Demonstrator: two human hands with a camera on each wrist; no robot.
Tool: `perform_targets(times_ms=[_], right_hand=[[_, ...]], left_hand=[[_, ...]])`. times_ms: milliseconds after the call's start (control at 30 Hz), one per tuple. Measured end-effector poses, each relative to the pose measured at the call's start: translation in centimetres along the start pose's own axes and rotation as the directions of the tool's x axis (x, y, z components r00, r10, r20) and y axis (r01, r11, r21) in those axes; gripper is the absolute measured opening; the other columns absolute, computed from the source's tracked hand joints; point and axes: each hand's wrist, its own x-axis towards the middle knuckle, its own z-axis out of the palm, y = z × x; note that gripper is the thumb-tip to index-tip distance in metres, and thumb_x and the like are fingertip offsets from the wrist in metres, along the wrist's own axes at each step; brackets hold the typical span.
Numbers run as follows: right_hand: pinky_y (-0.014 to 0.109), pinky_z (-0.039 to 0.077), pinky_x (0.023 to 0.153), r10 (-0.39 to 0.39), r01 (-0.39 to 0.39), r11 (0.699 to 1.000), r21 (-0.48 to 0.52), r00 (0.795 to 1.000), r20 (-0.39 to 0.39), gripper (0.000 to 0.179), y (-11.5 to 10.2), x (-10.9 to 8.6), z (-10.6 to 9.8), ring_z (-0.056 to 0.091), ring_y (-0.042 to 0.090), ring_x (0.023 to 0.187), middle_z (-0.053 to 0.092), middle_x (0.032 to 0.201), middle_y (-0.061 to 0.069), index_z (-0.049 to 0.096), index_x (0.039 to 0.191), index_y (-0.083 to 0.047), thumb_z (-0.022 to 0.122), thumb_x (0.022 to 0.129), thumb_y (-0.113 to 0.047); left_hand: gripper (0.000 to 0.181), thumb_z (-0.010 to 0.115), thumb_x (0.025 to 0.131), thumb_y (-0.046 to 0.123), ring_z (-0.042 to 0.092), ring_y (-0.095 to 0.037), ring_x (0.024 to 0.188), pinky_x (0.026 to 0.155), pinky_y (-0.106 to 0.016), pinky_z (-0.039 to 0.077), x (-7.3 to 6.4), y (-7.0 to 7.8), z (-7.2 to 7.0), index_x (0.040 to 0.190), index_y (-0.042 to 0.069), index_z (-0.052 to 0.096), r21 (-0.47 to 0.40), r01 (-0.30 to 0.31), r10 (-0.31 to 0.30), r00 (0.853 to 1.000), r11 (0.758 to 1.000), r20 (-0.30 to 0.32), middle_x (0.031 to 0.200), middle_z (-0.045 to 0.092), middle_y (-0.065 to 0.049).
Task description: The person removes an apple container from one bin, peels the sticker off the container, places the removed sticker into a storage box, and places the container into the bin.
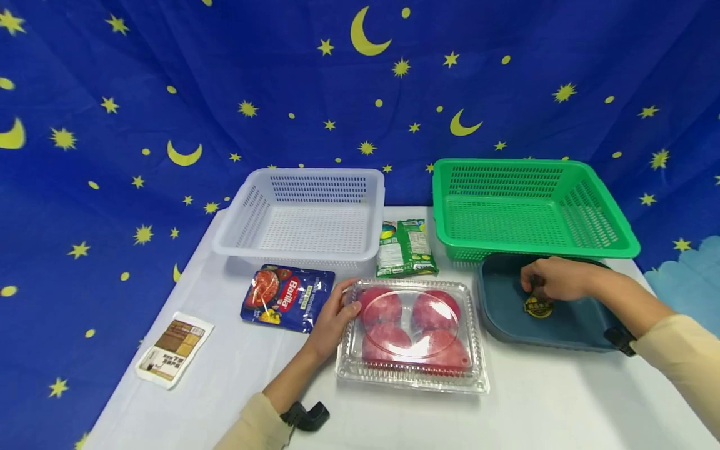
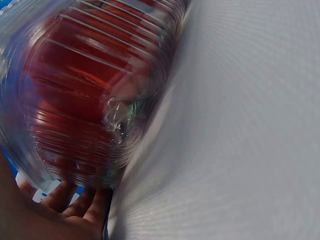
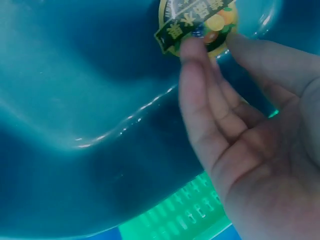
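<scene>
My left hand (image 1: pixel 334 322) grips the left edge of a clear plastic clamshell box (image 1: pixel 413 378), thumb on the lid's rim and fingers along its side. Several round red fruits (image 1: pixel 437 310) show through the lid; in the left wrist view the red fruit (image 2: pixel 75 70) is seen through the ribbed wall. Over at the right, my right hand (image 1: pixel 559 279) reaches inside a dark blue basin (image 1: pixel 568 325). Between thumb and fingertips it pinches a round black-and-gold label (image 1: pixel 538 307). The right wrist view shows fruit pictures and lettering on that label (image 3: pixel 195 22).
Behind stand a white basket (image 1: pixel 315 228) and a green basket (image 1: pixel 500 225), with a green snack packet (image 1: pixel 406 249) between them. A blue Barilla pouch (image 1: pixel 289 297) lies left of the box, and a white-and-brown packet (image 1: pixel 174 350) is farther left. A starry curtain (image 1: pixel 281 75) hangs behind.
</scene>
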Motion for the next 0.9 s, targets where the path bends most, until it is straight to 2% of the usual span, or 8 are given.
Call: perform_targets(times_ms=[233, 500, 767, 900], right_hand=[[0.033, 0.046, 0.062, -0.006, 0.003, 0.997, -0.076, 0.999, -0.039, 0.017, 0.1, 0.2, 0.0, 0.054, 0.013, 0.076, 0.060, 0.092, 0.000, 0.061, 0.108, -0.004, 0.061, 0.091, -0.006], [0.036, 0.050, 0.068, -0.020, 0.013, 0.996, -0.084, 0.996, -0.089, 0.024, 0.0, 0.1, 0.2, 0.059, 0.014, 0.085, 0.063, 0.101, 0.001, 0.061, 0.116, -0.001, 0.056, 0.096, -0.013], [0.034, 0.048, 0.066, -0.013, 0.012, 1.000, -0.008, 0.996, -0.092, 0.038, -0.8, -0.8, 0.0, 0.060, 0.015, 0.086, 0.064, 0.108, 0.003, 0.057, 0.125, 0.000, 0.055, 0.098, -0.026], [0.035, 0.049, 0.069, -0.038, 0.042, 0.998, 0.038, 0.993, -0.114, 0.041, -0.9, -1.5, -0.1, 0.061, 0.017, 0.092, 0.065, 0.109, 0.003, 0.055, 0.127, 0.000, 0.054, 0.099, -0.029]], left_hand=[[0.046, 0.052, 0.098, 0.019, 0.061, -0.029, 0.103, 0.081, -0.044, 0.054, 0.0, 0.0, 0.0, 0.142, 0.018, 0.040, 0.016, 0.003, -0.003, 1.000, 1.000, 0.001, 0.121, 0.059, -0.018], [0.045, 0.050, 0.099, 0.016, 0.060, -0.029, 0.104, 0.083, -0.045, 0.053, 0.0, 0.0, -0.1, 0.142, 0.014, 0.040, 0.028, -0.010, 0.010, 1.000, 1.000, 0.003, 0.123, 0.059, -0.019], [0.046, 0.052, 0.097, 0.020, 0.061, -0.029, 0.102, 0.082, -0.045, 0.053, 0.0, 0.0, -0.1, 0.142, 0.019, 0.041, 0.021, -0.006, 0.006, 1.000, 1.000, -0.003, 0.120, 0.060, -0.018], [0.046, 0.051, 0.098, 0.018, 0.060, -0.029, 0.103, 0.083, -0.044, 0.053, -0.1, 0.1, 0.0, 0.142, 0.018, 0.041, 0.025, -0.009, 0.009, 1.000, 1.000, -0.004, 0.120, 0.060, -0.017]])
